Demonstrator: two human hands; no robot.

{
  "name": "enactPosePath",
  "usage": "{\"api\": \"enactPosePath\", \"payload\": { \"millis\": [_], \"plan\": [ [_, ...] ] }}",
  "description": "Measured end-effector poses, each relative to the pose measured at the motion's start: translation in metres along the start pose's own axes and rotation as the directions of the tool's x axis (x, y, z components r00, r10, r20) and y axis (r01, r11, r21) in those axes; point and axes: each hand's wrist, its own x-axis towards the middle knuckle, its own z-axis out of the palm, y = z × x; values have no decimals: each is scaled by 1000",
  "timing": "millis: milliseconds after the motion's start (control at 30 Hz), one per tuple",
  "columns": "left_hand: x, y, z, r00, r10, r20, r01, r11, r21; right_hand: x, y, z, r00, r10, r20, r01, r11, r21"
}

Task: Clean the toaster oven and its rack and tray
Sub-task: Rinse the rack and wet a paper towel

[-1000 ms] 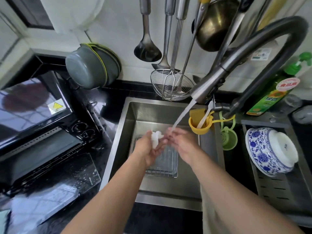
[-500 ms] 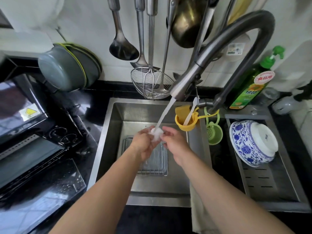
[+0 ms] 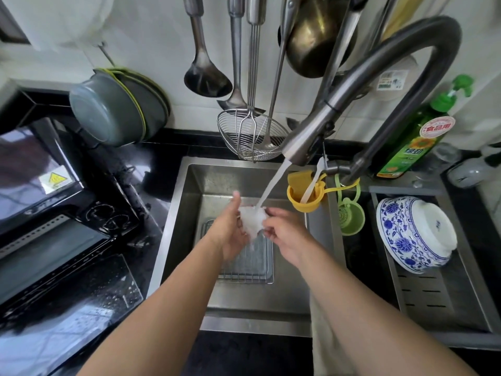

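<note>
Over the steel sink [image 3: 187, 213] my left hand [image 3: 230, 229] and my right hand [image 3: 284, 232] hold a small white wad of cloth [image 3: 252, 219] between them, under the water running from the faucet [image 3: 311, 134]. Fingers of both hands curl round the wad. Below the hands the wire rack [image 3: 257, 270] lies flat on the sink bottom, partly hidden by my wrists. The black toaster oven [image 3: 46, 213] stands on the counter at the left with its glass door [image 3: 67, 302] folded down and wet.
Ladles and a wire skimmer [image 3: 252, 137] hang on the wall above the sink. Grey pans [image 3: 113, 107] lean at the back left. A yellow sponge holder [image 3: 305, 194], a green strainer [image 3: 349, 218], a soap bottle [image 3: 414, 139] and a blue-and-white bowl [image 3: 414, 234] sit at the right.
Both hands stay under the stream and keep working the white wad, which is now bunched more between them. The camera view has shifted slightly.
</note>
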Motion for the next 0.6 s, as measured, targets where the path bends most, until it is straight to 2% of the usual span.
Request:
{"api": "enactPosePath", "payload": {
  "millis": [100, 167, 233, 333, 400, 533, 600],
  "plan": [
    [3, -8, -2, 996, 65, 54, -75, 977, 201, 1, -2, -4, 997, -50, -58, 53, 998, 45],
    [4, -12, -1, 996, 82, -26, -76, 981, 178, 4, -3, -7, 986, -59, -156, 87, 980, 180],
    [5, -12, 1, 993, 91, -79, -85, 993, 77, 3, -2, -10, 982, -77, -174, 115, 969, 219],
    [-3, -9, 12, 993, 96, -68, -108, 972, -207, 4, 6, -7, 991, -99, -94, 111, 985, 134],
    [-4, -10, 14, 996, 75, -46, -86, 940, -331, 6, 10, -3, 995, -71, -75, 75, 995, 59],
    [-5, -10, 8, 996, 4, 84, 31, 914, -404, 6, 12, -8, 995, 45, -94, -50, 997, -52],
    [-4, -7, 7, 997, -5, 72, 37, 889, -456, 5, 11, -15, 992, 26, -125, -39, 994, -99]
  ]
}}
